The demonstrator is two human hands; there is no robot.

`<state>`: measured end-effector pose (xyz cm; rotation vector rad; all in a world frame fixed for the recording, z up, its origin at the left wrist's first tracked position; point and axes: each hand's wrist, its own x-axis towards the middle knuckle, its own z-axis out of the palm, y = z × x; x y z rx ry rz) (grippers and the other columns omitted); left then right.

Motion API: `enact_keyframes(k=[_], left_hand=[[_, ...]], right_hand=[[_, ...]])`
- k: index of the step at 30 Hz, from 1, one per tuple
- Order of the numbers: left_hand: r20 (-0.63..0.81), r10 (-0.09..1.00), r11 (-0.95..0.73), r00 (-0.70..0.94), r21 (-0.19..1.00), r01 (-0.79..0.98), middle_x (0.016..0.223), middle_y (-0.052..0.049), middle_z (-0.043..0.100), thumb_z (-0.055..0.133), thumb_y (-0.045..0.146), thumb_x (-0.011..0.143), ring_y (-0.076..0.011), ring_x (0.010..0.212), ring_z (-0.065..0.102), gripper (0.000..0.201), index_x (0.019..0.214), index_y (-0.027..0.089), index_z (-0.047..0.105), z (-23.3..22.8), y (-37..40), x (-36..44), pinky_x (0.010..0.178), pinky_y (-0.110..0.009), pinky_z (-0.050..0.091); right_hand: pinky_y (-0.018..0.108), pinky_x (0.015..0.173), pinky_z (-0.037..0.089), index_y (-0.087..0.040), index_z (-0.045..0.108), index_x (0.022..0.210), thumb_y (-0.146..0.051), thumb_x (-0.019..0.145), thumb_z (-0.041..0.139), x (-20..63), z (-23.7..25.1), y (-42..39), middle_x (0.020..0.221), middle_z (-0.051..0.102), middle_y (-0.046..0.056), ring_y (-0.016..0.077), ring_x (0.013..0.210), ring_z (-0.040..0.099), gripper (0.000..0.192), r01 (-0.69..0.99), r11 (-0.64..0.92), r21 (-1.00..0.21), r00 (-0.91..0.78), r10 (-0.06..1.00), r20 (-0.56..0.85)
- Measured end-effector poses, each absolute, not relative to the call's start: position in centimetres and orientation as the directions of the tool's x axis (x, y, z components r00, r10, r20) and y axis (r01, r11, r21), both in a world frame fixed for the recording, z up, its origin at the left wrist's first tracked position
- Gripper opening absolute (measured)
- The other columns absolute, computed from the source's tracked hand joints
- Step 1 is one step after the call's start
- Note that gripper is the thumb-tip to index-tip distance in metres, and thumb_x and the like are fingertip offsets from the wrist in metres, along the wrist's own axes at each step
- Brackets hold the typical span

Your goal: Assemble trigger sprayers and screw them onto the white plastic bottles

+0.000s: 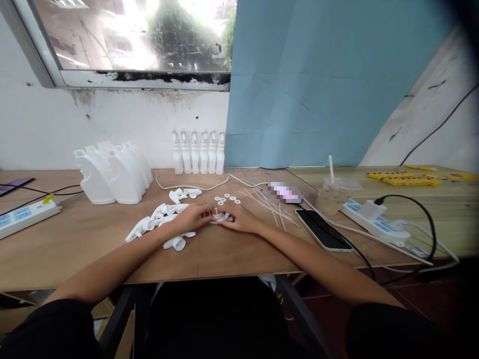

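Note:
My left hand [192, 218] and my right hand [241, 218] meet at the middle of the wooden table [93, 249], both gripping one white spray-trigger head [221, 217] between the fingertips. A ring sits on a finger of my left hand. A pile of several white spray-trigger heads [157, 222] lies just left of my left hand. Several small white ring washers [226, 199] lie scattered right behind my hands. Thin white dip tubes [267, 203] lie behind my right hand.
White plastic bottles [114, 172] stand at the back left, and a row of spray heads [198, 152] stands against the wall. A dark phone [322, 229], a plastic cup with a straw [333, 194] and a power strip with cables [376, 222] are on the right. Another power strip [26, 215] is at the left.

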<state>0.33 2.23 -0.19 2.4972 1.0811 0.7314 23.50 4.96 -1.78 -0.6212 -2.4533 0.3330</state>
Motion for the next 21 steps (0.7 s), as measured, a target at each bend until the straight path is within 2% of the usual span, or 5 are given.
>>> enact_keyframes(k=[8, 16, 21], left_hand=[[0.336, 0.736, -0.671, 0.587, 0.472, 0.571, 0.083, -0.002, 0.066, 0.059, 0.039, 0.089, -0.0118, 0.065, 0.056, 0.023, 0.097, 0.018, 0.065, -0.43, 2.38, 0.24, 0.065, -0.023, 0.042], [0.323, 0.740, -0.673, 0.590, 0.331, 0.662, 0.080, -0.002, 0.065, 0.055, 0.039, 0.091, -0.0144, 0.068, 0.057, 0.026, 0.108, 0.019, 0.061, -0.04, 1.77, 0.49, 0.064, -0.024, 0.040], [0.325, 0.721, -0.692, 0.611, 0.364, 0.623, 0.081, -0.001, 0.065, 0.055, 0.037, 0.091, -0.0120, 0.065, 0.056, 0.023, 0.102, 0.018, 0.063, -0.12, 2.04, 0.49, 0.064, -0.023, 0.040]], right_hand=[[0.031, 0.081, 0.049, -0.020, 0.062, 0.105, -0.029, 0.085, 0.063, 23.46, -1.96, 5.17, 0.100, 0.070, 0.006, 0.0196, 0.088, 0.065, 0.022, 0.341, 0.884, -0.321, -0.734, 0.463, 0.496], [0.028, 0.073, 0.050, -0.019, 0.064, 0.107, -0.027, 0.080, 0.067, 23.51, -2.27, 5.33, 0.094, 0.071, 0.006, 0.0181, 0.079, 0.066, 0.028, 0.318, 0.900, -0.300, -0.704, 0.436, 0.561], [0.026, 0.068, 0.050, -0.019, 0.066, 0.100, -0.023, 0.078, 0.066, 23.40, -2.44, 5.64, 0.086, 0.071, 0.005, 0.0172, 0.074, 0.064, 0.023, 0.279, 0.924, -0.261, -0.706, 0.382, 0.596]])
